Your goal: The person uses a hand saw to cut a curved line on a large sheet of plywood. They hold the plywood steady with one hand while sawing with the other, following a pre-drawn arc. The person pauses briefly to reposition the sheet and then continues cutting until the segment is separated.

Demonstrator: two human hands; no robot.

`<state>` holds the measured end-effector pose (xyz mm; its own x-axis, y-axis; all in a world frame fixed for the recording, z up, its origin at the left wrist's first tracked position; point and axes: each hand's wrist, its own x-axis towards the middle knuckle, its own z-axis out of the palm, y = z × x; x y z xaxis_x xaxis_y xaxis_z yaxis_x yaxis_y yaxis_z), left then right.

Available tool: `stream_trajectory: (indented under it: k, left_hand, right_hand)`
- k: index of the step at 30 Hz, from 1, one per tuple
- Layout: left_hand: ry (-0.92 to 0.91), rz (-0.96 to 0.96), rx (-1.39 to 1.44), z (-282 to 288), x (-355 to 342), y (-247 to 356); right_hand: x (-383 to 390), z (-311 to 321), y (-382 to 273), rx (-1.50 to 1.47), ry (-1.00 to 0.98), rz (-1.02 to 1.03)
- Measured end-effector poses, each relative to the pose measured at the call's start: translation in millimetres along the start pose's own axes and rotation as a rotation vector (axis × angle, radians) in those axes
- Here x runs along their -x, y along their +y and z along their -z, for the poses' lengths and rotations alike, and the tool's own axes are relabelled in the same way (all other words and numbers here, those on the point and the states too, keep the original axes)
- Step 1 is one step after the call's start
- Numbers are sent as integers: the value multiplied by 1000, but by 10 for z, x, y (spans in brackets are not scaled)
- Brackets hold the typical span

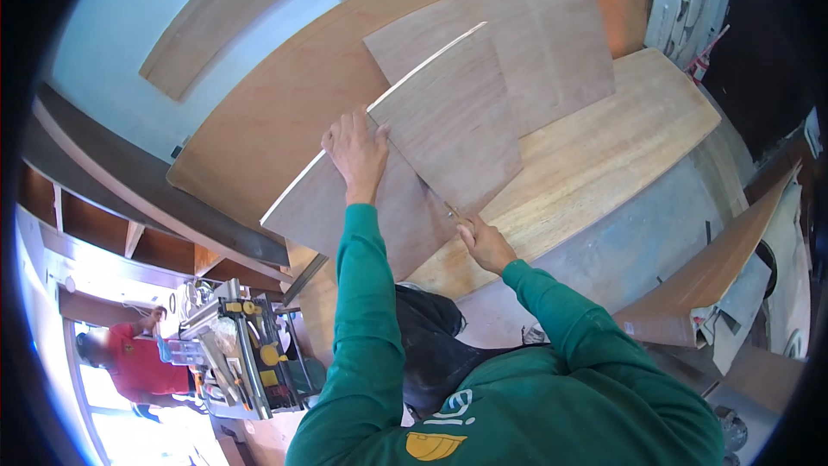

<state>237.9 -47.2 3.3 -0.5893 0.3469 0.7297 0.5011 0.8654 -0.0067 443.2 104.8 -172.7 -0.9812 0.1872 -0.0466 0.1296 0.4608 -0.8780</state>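
A thin plywood sheet [453, 112] stands tilted in front of me, its pale cut edge facing up and left. A dark slit runs down through it from that edge. My left hand [356, 155] grips the upper edge right beside the slit, fingers bent over it. Lower down, my right hand [490, 248] is closed round the wooden handle of a handsaw [457, 214]. The narrow blade lies in line with the slit, and most of it is hard to make out. My dark-trousered leg [427, 319] is just below the sheet.
Another plywood piece [552, 43] lies behind, against a large brown panel [259, 112]. A long pale board [612, 138] stretches right. Folded cardboard [690, 285] stands at the right. At lower left, a person in red [142, 358] is near a tool-laden workbench [246, 345].
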Motion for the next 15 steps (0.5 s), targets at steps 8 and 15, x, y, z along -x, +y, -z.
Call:
stream_trajectory:
  k: [8,15]
  left_hand:
    - [62,107,88,-189,-13,-44]
    - [-96,197,-137,-212,-164,149]
  right_hand:
    - [-108,-149,147,13,44,101]
    - [-286,-200,486,-32,0,209]
